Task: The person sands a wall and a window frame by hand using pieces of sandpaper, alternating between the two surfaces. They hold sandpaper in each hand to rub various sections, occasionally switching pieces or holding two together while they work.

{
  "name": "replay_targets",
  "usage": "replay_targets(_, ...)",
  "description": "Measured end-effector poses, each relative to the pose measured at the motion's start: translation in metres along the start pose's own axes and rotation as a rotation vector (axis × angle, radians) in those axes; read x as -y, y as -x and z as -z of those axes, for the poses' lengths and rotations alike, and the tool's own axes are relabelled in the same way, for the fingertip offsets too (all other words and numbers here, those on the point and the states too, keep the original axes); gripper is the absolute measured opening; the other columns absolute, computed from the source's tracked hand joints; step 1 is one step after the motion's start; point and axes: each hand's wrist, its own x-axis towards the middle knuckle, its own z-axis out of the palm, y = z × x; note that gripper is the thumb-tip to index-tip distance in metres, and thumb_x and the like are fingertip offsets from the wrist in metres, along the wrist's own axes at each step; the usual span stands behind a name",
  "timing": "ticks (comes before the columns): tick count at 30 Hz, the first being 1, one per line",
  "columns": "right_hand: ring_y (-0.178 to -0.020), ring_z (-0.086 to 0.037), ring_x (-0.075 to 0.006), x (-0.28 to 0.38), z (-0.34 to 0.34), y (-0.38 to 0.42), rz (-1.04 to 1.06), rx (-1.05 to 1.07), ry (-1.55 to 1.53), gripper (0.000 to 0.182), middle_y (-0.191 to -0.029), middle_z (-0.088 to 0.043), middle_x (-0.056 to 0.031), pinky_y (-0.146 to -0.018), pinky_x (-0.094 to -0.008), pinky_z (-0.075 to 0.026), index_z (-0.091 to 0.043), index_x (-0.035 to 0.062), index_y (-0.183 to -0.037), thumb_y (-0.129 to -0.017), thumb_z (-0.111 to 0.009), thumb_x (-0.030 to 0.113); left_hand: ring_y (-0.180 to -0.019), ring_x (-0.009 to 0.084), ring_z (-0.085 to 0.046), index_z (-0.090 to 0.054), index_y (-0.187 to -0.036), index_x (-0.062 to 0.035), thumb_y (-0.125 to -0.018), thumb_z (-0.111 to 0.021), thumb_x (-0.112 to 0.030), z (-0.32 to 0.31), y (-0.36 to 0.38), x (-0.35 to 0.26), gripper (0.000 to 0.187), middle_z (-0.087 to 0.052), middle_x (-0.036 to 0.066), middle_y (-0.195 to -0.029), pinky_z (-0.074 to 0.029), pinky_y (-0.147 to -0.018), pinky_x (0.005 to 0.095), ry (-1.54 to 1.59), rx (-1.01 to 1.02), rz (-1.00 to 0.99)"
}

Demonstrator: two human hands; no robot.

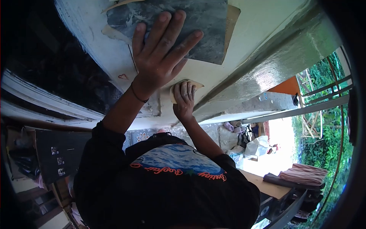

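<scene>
My left hand point(162, 53) lies flat with spread fingers on a dark grey sheet point(207, 36), smeared with white dust, against the pale wall point(244, 61). Tan torn paper point(233, 21) shows along the sheet's edges. Further down, my right hand point(185, 97) presses a smaller tan piece of sandpaper point(196, 84) to the same wall, its fingers close together over the paper. Whitish dust coats the fingers of my right hand. The paper's face against the wall is hidden.
A window frame point(49, 97) runs along the left. On the right a glossy ledge point(267, 65) juts out. Below are shoes point(228, 126), white bags point(257, 147), folded striped cloth point(303, 174) and a dark cabinet point(57, 152). Greenery point(324, 152) stands outside.
</scene>
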Motion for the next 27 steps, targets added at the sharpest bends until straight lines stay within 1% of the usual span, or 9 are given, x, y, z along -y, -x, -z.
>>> replay_targets(3, -0.120, -0.034, -0.0405, 0.010, 0.029, -0.044, -0.058, -0.226, -0.008, 0.045, -0.126, -0.040, -0.0206, -0.099, -0.0544, -0.023, -0.053, -0.0005, -0.112, -0.068, -0.047, -0.001, -0.128, 0.0262, -0.029, -0.060, -0.110, -0.0237, -0.070, -0.053, -0.014, -0.001, 0.002, 0.000, 0.042, -0.046, 0.015, -0.126, -0.006, -0.105, 0.0418, -0.005, -0.045, -0.034)
replay_targets(7, -0.121, -0.033, -0.0402, 0.018, 0.052, -0.077, -0.078, -0.363, -0.003, 0.048, -0.127, -0.040, -0.0207, -0.099, -0.0531, -0.022, -0.052, 0.0003, -0.114, -0.067, -0.045, -0.001, -0.126, 0.0258, -0.032, -0.060, -0.109, -0.0181, -0.076, -0.051, -0.012, 0.005, -0.003, -0.010, 0.035, -0.047, 0.014, -0.126, -0.012, -0.105, 0.0416, -0.015, 0.020, 0.066)
replay_targets(8, -0.121, -0.034, -0.0389, 0.020, 0.046, -0.069, -0.056, -0.266, 0.008, 0.049, -0.127, -0.040, -0.0193, -0.099, -0.0528, -0.022, -0.052, 0.0012, -0.115, -0.066, -0.046, -0.001, -0.125, 0.0259, -0.033, -0.059, -0.110, -0.0150, -0.082, -0.051, -0.014, 0.006, -0.004, -0.010, 0.029, -0.046, 0.013, -0.127, -0.017, -0.105, 0.0418, -0.026, 0.005, 0.075)
replay_targets(12, -0.121, -0.037, -0.0283, 0.014, 0.005, -0.004, 0.086, 0.057, 0.026, 0.052, -0.126, -0.044, -0.0131, -0.100, -0.0480, -0.025, -0.051, 0.0049, -0.116, -0.064, -0.051, 0.001, -0.124, 0.0260, -0.035, -0.063, -0.104, -0.0199, -0.078, -0.057, -0.014, 0.015, -0.005, -0.010, 0.027, -0.050, 0.014, -0.122, -0.015, -0.104, 0.0424, -0.076, 0.116, 0.102)
replay_targets(16, -0.122, -0.037, -0.0266, 0.033, 0.013, 0.031, 0.015, 0.266, -0.100, 0.053, -0.126, -0.044, -0.0135, -0.101, -0.0442, -0.027, -0.049, 0.0051, -0.119, -0.066, -0.050, 0.000, -0.124, 0.0264, -0.036, -0.061, -0.108, -0.0161, -0.077, -0.053, -0.013, 0.022, 0.002, -0.005, 0.032, -0.049, 0.015, -0.123, -0.013, -0.104, 0.0423, 0.073, 0.132, 0.106)
replay_targets(20, -0.115, -0.044, -0.0282, 0.041, 0.025, 0.060, -0.261, 0.214, -0.265, 0.046, -0.118, -0.051, -0.0153, -0.097, -0.0403, -0.033, -0.049, 0.0033, -0.118, -0.072, -0.047, -0.002, -0.121, 0.0212, -0.040, -0.062, -0.105, -0.0166, -0.077, -0.048, -0.008, 0.043, 0.015, -0.004, 0.032, -0.055, 0.006, -0.118, -0.015, -0.104, 0.0385, 0.357, 0.120, 0.230)
replay_targets(21, -0.107, -0.050, -0.0295, 0.040, 0.028, 0.065, -0.385, 0.211, -0.368, 0.041, -0.111, -0.055, -0.0163, -0.091, -0.0392, -0.037, -0.051, 0.0030, -0.115, -0.074, -0.048, -0.001, -0.116, 0.0231, -0.046, -0.062, -0.103, -0.0072, -0.079, -0.047, -0.005, 0.050, 0.018, -0.005, 0.028, -0.058, 0.009, -0.113, -0.020, -0.103, 0.0389, 0.375, 0.107, 0.251)
replay_targets(23, -0.083, -0.059, -0.0333, 0.035, 0.035, 0.072, -0.554, 0.186, -0.464, 0.029, -0.089, -0.061, -0.0190, -0.072, -0.0379, -0.046, -0.056, 0.0025, -0.108, -0.079, -0.049, 0.002, -0.114, 0.0242, -0.048, -0.062, -0.101, -0.0049, -0.079, -0.048, -0.004, 0.060, 0.034, -0.009, 0.026, -0.058, 0.011, -0.112, -0.024, -0.101, 0.0396, 0.436, 0.122, 0.328)
replay_targets(27, -0.080, -0.059, -0.0342, 0.025, 0.043, 0.085, -0.766, 0.262, -0.464, 0.025, -0.086, -0.059, -0.0224, -0.070, -0.0374, -0.046, -0.057, 0.0022, -0.106, -0.082, -0.048, 0.004, -0.110, 0.0283, -0.051, -0.061, -0.099, 0.0026, -0.085, -0.048, -0.011, 0.083, 0.079, -0.032, 0.023, -0.057, 0.018, -0.110, -0.035, -0.094, 0.0392, 0.565, 0.091, 0.568)
